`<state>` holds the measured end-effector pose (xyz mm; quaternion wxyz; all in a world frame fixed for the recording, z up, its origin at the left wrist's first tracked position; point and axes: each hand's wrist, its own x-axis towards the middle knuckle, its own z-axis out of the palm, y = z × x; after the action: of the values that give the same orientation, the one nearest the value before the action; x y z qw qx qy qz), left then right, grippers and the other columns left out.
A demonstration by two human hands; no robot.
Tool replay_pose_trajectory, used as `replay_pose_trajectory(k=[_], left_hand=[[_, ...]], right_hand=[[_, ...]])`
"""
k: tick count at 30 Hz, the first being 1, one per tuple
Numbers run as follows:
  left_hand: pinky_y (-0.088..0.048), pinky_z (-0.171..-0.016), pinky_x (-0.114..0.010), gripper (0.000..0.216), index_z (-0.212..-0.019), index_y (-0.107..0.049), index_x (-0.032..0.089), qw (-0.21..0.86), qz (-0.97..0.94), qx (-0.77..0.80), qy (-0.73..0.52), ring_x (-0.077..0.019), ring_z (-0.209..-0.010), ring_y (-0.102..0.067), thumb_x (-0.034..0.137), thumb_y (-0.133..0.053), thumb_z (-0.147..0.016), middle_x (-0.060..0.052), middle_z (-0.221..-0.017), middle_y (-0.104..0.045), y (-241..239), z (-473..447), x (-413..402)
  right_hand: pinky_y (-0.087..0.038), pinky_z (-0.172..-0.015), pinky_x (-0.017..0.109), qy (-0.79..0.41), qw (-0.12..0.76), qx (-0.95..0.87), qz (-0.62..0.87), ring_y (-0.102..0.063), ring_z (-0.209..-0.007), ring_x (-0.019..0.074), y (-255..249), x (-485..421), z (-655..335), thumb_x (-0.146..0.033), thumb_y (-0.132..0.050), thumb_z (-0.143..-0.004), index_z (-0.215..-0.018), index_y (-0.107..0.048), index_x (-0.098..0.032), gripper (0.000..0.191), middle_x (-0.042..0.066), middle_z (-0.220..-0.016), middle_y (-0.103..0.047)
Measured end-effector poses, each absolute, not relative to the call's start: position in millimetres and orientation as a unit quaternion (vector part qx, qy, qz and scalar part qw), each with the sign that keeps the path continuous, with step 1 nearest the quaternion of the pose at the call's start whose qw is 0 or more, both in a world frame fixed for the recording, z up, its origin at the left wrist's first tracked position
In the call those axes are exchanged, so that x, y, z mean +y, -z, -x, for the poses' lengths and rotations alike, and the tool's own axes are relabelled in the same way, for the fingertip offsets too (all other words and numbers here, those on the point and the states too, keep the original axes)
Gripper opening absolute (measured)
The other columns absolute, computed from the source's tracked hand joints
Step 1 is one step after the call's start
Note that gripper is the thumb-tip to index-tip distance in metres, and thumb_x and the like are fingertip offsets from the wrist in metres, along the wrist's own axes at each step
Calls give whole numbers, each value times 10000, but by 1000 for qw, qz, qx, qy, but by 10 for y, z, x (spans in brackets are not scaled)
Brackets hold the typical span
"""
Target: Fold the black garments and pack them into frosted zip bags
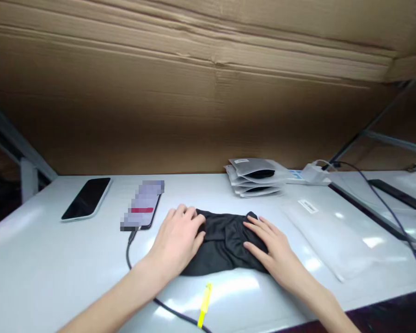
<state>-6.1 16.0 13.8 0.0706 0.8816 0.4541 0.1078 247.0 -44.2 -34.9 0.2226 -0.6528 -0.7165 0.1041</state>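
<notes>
A folded piece of black fabric (217, 254), soft and wrinkled, lies on the white table in front of me; its exact kind I cannot make out. At its left end my left hand (180, 238) has its fingers curled over the cloth, the thumb on the near side. Over the right end lies my right hand (272, 249), its fingers stretched out and apart, touching the top of the fabric. A small dark tab (252, 215) sticks up by the right fingertips. Some of the fabric is hidden under both hands.
Behind the fabric stands a stack of frosted bags (256, 175) with black contents. To the right lies a clear labelled bag (333, 236). A phone (86, 199) and a charging phone (145, 203) are on the left. A yellow-tagged cable (180, 316) crosses the front. Cardboard (208, 106) rises behind.
</notes>
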Motion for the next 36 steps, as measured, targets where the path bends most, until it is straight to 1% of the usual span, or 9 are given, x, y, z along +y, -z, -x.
replay_pose_trajectory(k=[3, 6, 14, 20, 22, 24, 28, 32, 36], left_hand=[[-474, -815, -391, 185, -984, -671, 224, 112, -877, 458, -92, -259, -938, -600, 274, -508, -910, -58, -980, -642, -161, 294, 270], [-465, -745, -303, 194, -951, -661, 234, 201, -871, 432, -118, -197, -850, -608, 299, -484, -908, -27, -953, -630, -91, 415, 318], [-432, -714, -274, 146, -823, -633, 214, 292, -850, 402, -173, -174, -777, -575, 300, -523, -864, -8, -856, -615, 20, 385, 307], [-445, -648, -289, 304, -885, -552, 226, 345, -744, 505, -268, -168, -700, -591, 480, -394, -937, 4, -830, -597, -24, 346, 327], [-455, -594, -281, 346, -962, -517, 233, 363, -722, 523, -271, -159, -624, -604, 515, -315, -957, 21, -779, -585, -23, 349, 336], [-457, -524, -264, 390, -1047, -497, 242, 395, -698, 535, -264, -158, -572, -613, 556, -287, -952, 32, -745, -580, -6, 360, 349], [-458, -480, -247, 499, -1146, -520, 236, 439, -666, 556, -232, -171, -575, -621, 641, -425, -871, 20, -748, -603, 45, 377, 369], [-442, -459, -237, 596, -1209, -539, 207, 438, -671, 555, -223, -168, -567, -607, 578, -640, -754, -4, -800, -642, 68, 367, 362], [-466, -495, -217, 408, -1068, -628, 180, 546, -652, 485, -202, -201, -737, -668, 453, -653, -767, -39, -924, -714, 52, 325, 333]], right_hand=[[-403, -1048, 535, -91, 266, -661, 696, -525, -1254, 330, 275, -486, -2717, -487, -588, -816, -1244, -618, -220, 506, 120, -1310, -620], [-458, -947, 505, -103, 277, -597, 746, -635, -1005, 306, 218, -533, -2803, -555, -548, -792, -1204, -620, -202, 547, 100, -1019, -701], [-516, -714, 346, -229, 331, -572, 715, -617, -739, 221, 123, -485, -2562, -490, -574, -754, -1265, -542, -203, 587, 5, -755, -592], [-504, -796, 376, -82, 377, -612, 690, -627, -829, 234, -259, -383, -2076, -371, -549, -782, -1271, -552, -216, 513, 55, -881, -649], [-514, -834, 373, -141, 363, -687, 613, -641, -938, 243, -353, -446, -1804, -368, -577, -811, -1331, -530, -258, 534, 73, -1033, -684], [-544, -716, 309, -234, 313, -723, 570, -660, -939, 229, -403, -522, -1662, -393, -645, -798, -1354, -517, -300, 578, 53, -1080, -699], [-486, -505, 252, -197, 350, -624, 670, -659, -935, 250, -356, -534, -1882, -496, -558, -850, -1226, -613, -248, 454, 93, -1049, -703], [-515, -718, 330, -251, 281, -620, 688, -664, -848, 235, -178, -392, -2091, -507, -525, -871, -1159, -649, -214, 430, 67, -905, -719], [-493, -745, 324, -346, 274, -626, 643, -649, -774, 201, -16, -337, -1932, -463, -520, -898, -1269, -587, -215, 452, 19, -825, -694]])
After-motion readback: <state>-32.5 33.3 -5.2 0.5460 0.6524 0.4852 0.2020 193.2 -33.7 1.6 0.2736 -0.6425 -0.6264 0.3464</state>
